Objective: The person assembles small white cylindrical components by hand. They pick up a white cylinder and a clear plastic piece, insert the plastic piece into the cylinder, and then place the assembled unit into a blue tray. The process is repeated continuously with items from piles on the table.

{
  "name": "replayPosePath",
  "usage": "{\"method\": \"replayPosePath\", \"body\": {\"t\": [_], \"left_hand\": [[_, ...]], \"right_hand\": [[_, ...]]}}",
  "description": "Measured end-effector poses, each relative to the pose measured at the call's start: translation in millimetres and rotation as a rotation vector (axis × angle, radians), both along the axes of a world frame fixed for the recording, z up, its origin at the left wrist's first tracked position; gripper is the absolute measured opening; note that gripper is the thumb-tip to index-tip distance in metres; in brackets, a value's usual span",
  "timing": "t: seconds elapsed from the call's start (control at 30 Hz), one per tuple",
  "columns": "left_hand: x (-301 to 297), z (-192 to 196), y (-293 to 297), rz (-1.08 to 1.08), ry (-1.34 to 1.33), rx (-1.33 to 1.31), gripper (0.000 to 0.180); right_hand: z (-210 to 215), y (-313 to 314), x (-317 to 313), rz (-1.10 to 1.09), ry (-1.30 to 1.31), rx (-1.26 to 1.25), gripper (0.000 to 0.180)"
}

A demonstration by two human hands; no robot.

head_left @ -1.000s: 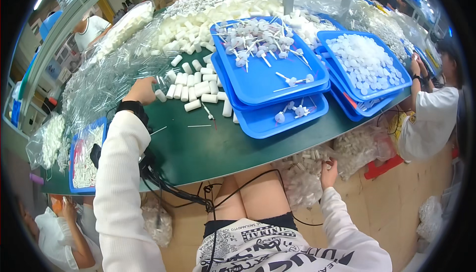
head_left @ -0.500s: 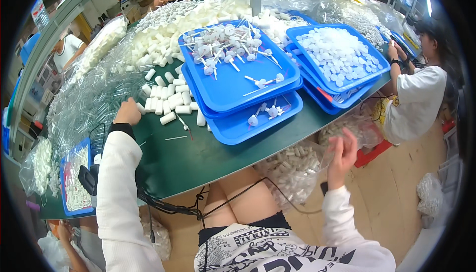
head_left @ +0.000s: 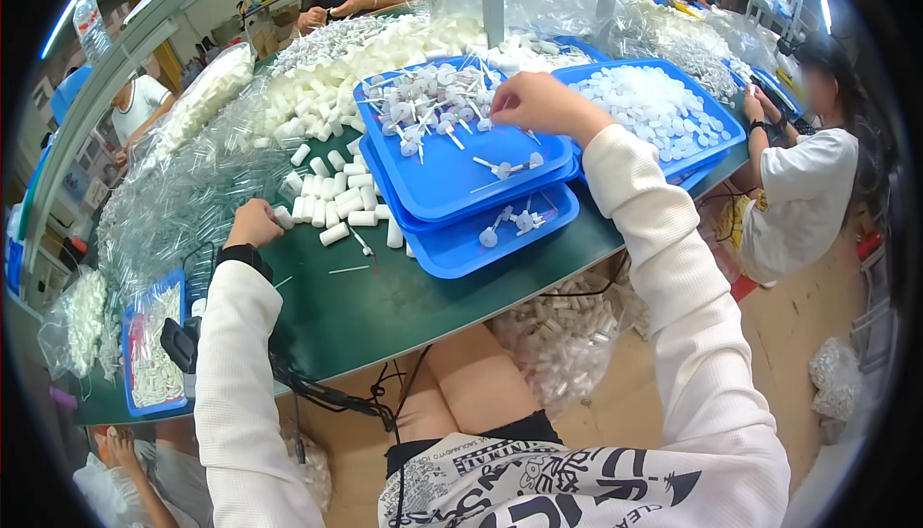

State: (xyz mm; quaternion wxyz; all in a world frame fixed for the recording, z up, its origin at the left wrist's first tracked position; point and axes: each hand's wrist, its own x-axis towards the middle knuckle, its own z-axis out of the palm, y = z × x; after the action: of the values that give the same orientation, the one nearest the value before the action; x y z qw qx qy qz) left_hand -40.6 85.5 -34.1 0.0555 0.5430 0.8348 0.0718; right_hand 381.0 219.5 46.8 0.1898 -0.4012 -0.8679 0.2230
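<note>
My left hand (head_left: 254, 224) rests on the green table at the left, fingers curled round a small white cylinder (head_left: 283, 217). Next to it lies a loose group of similar white cylinders (head_left: 332, 191). My right hand (head_left: 548, 105) reaches over the upper blue tray (head_left: 447, 191), thumb and fingers pinched at the edge of a heap of thin white sticks with translucent round discs (head_left: 437, 100). What sits between those fingertips, if anything, is too small to make out. One stick with a small tip (head_left: 361, 242) lies alone on the table below the cylinders.
A blue tray of translucent discs (head_left: 654, 95) stands at the right, partly behind my right arm. Clear thin tubes (head_left: 173, 201) are piled at the left, near a small blue tray of white parts (head_left: 156, 364). Black cables (head_left: 327, 389) hang at the table edge. Co-workers sit around.
My right hand has risen from beside the table's right front edge, where its fingers were apart, to the stick heap in the upper tray. My left hand stays nearly in place.
</note>
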Motion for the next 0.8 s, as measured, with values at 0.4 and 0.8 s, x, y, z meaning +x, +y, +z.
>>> {"method": "replayPosePath", "body": {"t": [0.4, 0.8], "left_hand": [[29, 37, -17, 0.391, 0.134, -0.133, 0.044], [26, 13, -4, 0.181, -0.089, 0.144, 0.030]], "right_hand": [[-19, 9, -15, -0.064, -0.045, 0.235, 0.017], [-19, 14, -52, -0.114, -0.007, 0.242, 0.021]]}}
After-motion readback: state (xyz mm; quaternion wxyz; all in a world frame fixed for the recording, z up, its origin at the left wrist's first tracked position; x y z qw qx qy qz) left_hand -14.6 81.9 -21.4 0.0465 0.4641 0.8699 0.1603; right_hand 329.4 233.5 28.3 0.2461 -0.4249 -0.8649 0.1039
